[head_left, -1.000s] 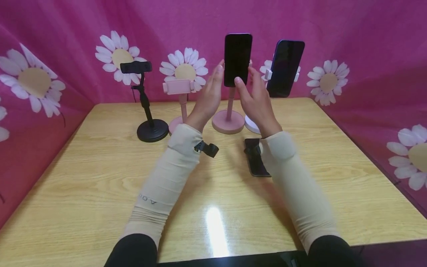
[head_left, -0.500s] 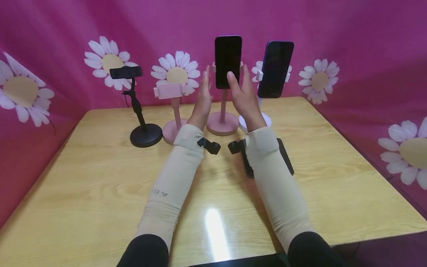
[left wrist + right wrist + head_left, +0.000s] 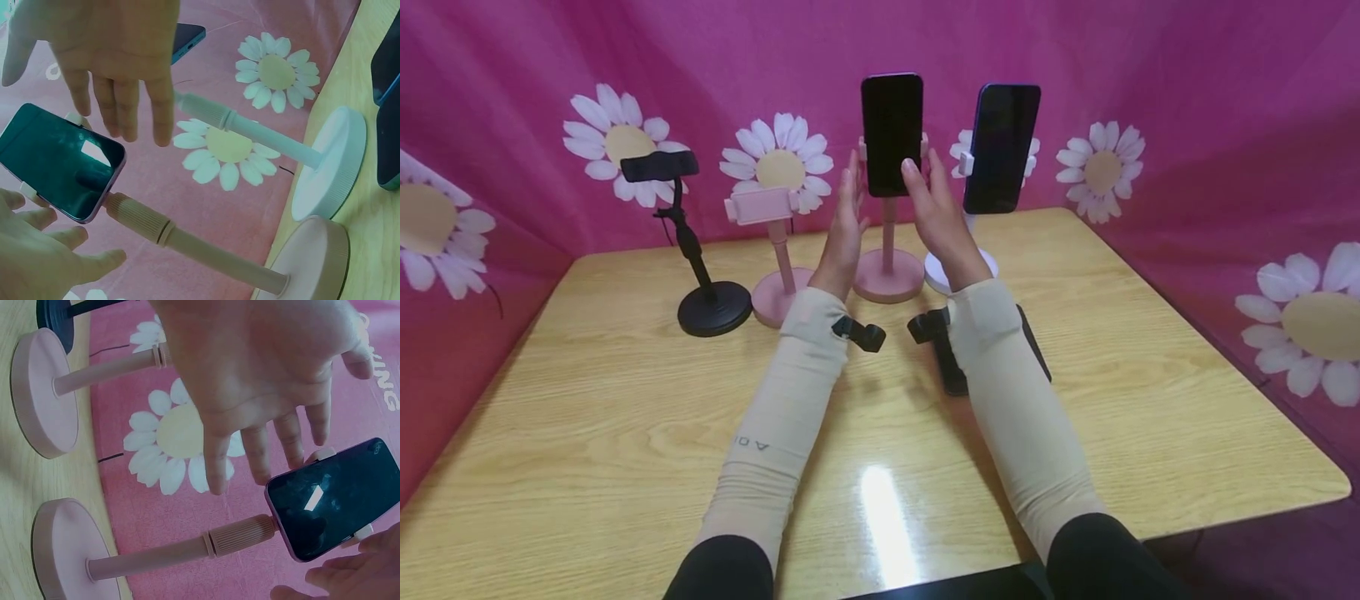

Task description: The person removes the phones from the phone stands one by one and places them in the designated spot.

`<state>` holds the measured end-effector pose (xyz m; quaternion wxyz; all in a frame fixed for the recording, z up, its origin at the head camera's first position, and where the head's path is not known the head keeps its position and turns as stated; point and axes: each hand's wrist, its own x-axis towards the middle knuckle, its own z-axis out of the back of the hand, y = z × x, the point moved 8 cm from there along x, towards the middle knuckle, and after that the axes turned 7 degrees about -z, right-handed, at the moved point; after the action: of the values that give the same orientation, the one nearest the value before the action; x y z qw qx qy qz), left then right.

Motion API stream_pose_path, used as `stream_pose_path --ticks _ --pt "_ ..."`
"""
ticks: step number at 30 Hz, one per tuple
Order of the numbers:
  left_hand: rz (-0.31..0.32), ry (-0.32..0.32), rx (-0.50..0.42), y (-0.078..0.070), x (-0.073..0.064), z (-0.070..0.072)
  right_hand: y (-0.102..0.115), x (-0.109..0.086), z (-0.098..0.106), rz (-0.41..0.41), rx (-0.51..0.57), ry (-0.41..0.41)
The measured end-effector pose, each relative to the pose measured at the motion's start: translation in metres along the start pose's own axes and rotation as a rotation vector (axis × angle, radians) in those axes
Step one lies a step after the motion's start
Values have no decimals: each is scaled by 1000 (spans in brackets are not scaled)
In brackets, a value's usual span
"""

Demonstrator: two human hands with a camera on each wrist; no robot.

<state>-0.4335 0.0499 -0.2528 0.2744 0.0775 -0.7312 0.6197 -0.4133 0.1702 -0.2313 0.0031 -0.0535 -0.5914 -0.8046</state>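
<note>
A dark-screened phone [image 3: 891,133] stands upright in the side clamps of a pink phone stand [image 3: 888,271]. My left hand [image 3: 838,242] is beside its left edge, fingers extended and pointing up. On the other side my right hand [image 3: 943,221] has its fingers straight, and its thumb overlaps the phone's lower right corner in the head view. In the left wrist view, the right hand [image 3: 106,56] and the left hand [image 3: 37,250] flank the phone [image 3: 62,162], palms toward it. Both hands' fingers also show near the clamps in the right wrist view, gripping nothing.
Another phone [image 3: 1002,150] sits tilted in a white stand [image 3: 985,262] to the right. Left of centre are a second pink stand [image 3: 763,206] and a black stand [image 3: 715,308]. Dark phones [image 3: 951,371] lie on the wooden table [image 3: 625,433], partly under the right forearm.
The head view has shifted, carrying everything left. My left fingers have come down and slightly away from the phone's edge. The right hand stays close, its thumb still over the lower corner.
</note>
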Motion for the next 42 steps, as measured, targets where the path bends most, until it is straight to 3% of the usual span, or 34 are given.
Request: stream_pose_path --ticks 19,30,37,42 --pt "-12 -9 -50 -9 2 0 2 6 -1 62 51 66" --pt "-6 -49 -31 -17 0 4 0 -2 3 -35 5 39" --pt "40 -69 -10 -22 -3 7 6 -5 6 -28 -4 14" --pt "83 -37 63 -30 -6 5 8 -8 8 -14 -42 1"
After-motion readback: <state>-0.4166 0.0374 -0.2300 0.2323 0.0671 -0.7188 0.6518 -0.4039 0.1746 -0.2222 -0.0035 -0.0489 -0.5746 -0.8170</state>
